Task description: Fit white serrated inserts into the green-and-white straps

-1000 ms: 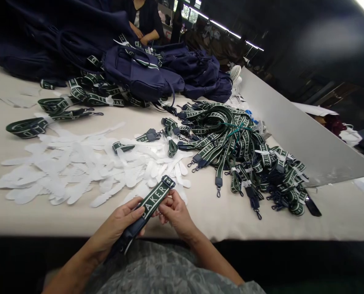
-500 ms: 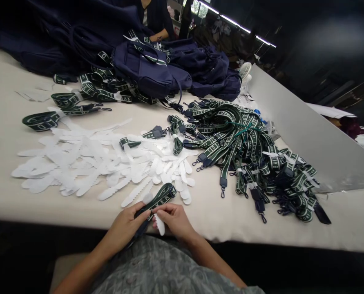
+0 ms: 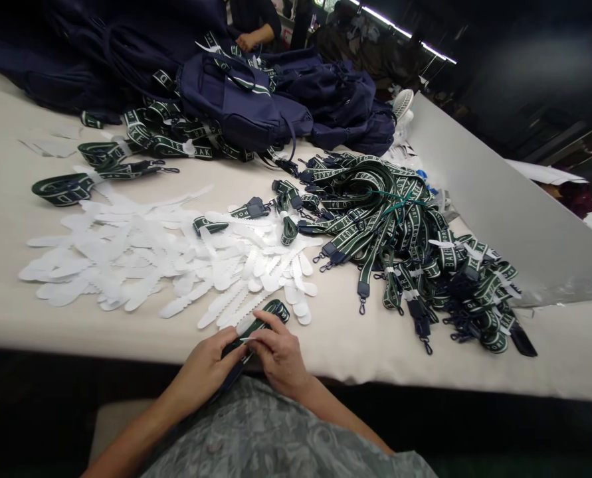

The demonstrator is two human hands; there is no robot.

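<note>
At the near edge of the worktop (image 3: 36,318), the left hand (image 3: 206,369) is gripping the dark lower part of a folded green strap (image 3: 263,320), fingers closed around it. The right hand (image 3: 278,355) is pinching the same strap just beside the left, fingers narrow, with a thin white slip between the two hands. White paper cut-outs (image 3: 141,259) are lying spread beyond the hands. Further right, a pile of green straps (image 3: 390,232) is resting on the worktop.

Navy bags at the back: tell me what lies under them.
Green lettered straps poke out from under the navy bags onto the table. How far they run beneath is hidden.
</note>
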